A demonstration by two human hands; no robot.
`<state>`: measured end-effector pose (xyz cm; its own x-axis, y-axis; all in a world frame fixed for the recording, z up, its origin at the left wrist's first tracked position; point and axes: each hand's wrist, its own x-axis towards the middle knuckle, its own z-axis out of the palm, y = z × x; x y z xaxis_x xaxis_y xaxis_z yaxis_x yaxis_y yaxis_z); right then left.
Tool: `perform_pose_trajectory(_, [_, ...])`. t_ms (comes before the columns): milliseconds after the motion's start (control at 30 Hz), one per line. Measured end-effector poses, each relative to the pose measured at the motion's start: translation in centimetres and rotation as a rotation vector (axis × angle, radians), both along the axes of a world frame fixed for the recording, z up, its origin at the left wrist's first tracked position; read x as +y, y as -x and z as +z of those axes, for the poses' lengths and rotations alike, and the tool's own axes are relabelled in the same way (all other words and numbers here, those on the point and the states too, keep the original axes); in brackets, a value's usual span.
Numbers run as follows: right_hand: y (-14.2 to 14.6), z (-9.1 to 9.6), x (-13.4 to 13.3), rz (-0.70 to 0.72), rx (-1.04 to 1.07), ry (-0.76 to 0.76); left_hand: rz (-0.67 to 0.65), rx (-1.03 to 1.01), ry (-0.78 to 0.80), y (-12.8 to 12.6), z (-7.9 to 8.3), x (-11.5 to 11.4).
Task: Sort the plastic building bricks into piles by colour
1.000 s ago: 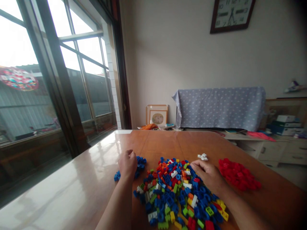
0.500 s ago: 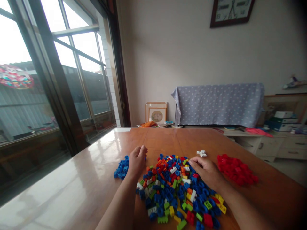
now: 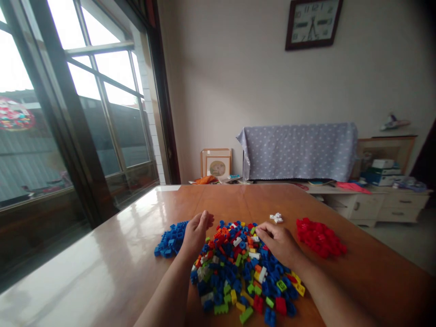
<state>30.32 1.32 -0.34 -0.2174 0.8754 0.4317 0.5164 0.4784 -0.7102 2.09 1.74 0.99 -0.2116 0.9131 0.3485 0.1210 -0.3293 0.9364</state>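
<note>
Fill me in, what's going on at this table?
A person has both hands over loose toy bricks on a table. The right hand is at the far right edge of a mixed pile, fingers close to its bricks. The left hand is between that pile and a blue pile. A red pile lies to the right, and a few white bricks lie beyond the right hand. I can't tell whether either hand holds a brick.

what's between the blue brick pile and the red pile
The mixed-colour pile lies there in the head view, with the left hand nearer the blue pile, the right hand nearer the red pile, and white bricks farther back.
</note>
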Motion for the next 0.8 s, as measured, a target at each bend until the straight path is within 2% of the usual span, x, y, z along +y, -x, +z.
perform_pose_trajectory(200, [0.2, -0.4, -0.1, 0.021, -0.058, -0.014, 0.144, -0.136, 0.044, 0.2, 0.2, 0.2])
perform_pose_trajectory(400, [0.1, -0.3, -0.3, 0.010, -0.082, -0.021, 0.171, -0.205, 0.233, 0.5, 0.7, -1.1])
perform_pose_trajectory(533, [-0.1, -0.1, -0.5, 0.006, -0.079, -0.024, 0.144, -0.154, 0.280, 1.6, 0.6, -3.4])
perform_pose_trajectory(667, [-0.1, -0.2, -0.5, 0.015, -0.058, -0.023, 0.160, -0.028, 0.290, 2.7, -0.5, -6.8])
perform_pose_trajectory(800, [0.1, -0.6, -0.3, 0.037, -0.048, -0.014, 0.139, 0.111, 0.216, 2.9, -1.6, -9.4])
